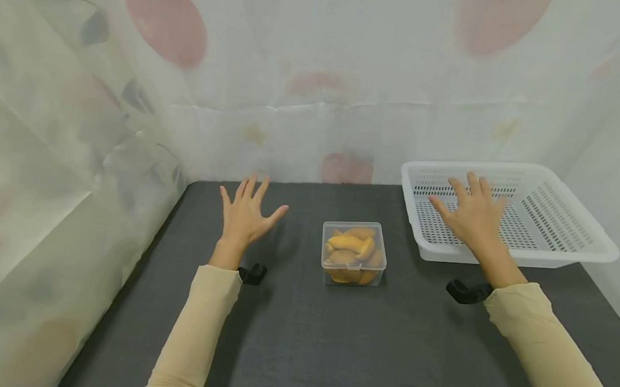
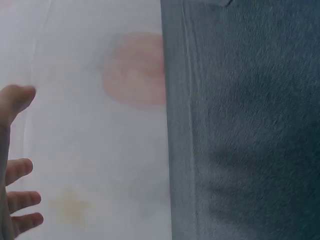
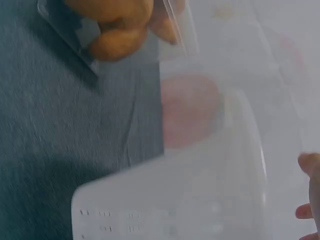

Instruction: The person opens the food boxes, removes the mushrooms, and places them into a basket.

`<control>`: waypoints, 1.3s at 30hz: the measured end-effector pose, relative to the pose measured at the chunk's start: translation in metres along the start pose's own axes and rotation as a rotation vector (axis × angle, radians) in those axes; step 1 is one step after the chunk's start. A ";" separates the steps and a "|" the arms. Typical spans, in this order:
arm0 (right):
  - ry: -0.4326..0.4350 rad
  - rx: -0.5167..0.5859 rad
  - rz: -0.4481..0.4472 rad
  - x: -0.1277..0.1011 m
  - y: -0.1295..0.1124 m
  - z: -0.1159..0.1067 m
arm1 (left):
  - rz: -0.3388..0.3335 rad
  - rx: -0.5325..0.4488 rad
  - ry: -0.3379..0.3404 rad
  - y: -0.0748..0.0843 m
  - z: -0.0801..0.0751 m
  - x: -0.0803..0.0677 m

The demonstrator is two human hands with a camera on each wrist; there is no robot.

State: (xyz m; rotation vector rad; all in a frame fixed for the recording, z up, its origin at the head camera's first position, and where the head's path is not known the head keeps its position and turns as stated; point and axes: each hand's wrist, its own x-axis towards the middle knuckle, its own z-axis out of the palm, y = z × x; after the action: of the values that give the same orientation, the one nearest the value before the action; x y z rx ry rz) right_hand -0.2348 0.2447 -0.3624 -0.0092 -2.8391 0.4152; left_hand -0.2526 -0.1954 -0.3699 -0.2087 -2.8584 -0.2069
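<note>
A clear plastic box [image 1: 355, 254] with its lid on stands mid-table, filled with yellow and tan-orange pieces [image 1: 350, 242] that look like toy fruit. To its left, my left hand [image 1: 243, 216] is spread above the table, fingers apart and holding nothing. My right hand [image 1: 475, 217] is spread too, and in the head view it overlaps the white plastic basket [image 1: 564, 256]. In the right wrist view the box [image 3: 90, 64] shows at the top and the basket [image 3: 175, 195] below it. Fingertips of the left hand [image 2: 17, 200] line the left edge of its wrist view.
The dark table [image 1: 302, 345] runs back to a pale curtain [image 1: 271, 139] printed with fruit and stars. Another curtain [image 1: 41, 203] hangs along the left side. The slotted basket sits at the back right, near the table's right edge. A black strap mount [image 1: 253, 274] is on each wrist.
</note>
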 end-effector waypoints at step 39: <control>0.336 0.540 -0.525 -0.085 -0.078 0.061 | 0.307 -0.967 -0.127 0.056 0.081 -0.066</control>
State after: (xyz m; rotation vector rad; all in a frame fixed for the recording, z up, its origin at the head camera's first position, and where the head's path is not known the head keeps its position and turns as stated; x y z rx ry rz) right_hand -0.1670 0.1496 -0.4189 0.6808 -2.2037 0.9287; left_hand -0.2015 -0.1353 -0.4586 -0.8418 -2.5357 -1.5205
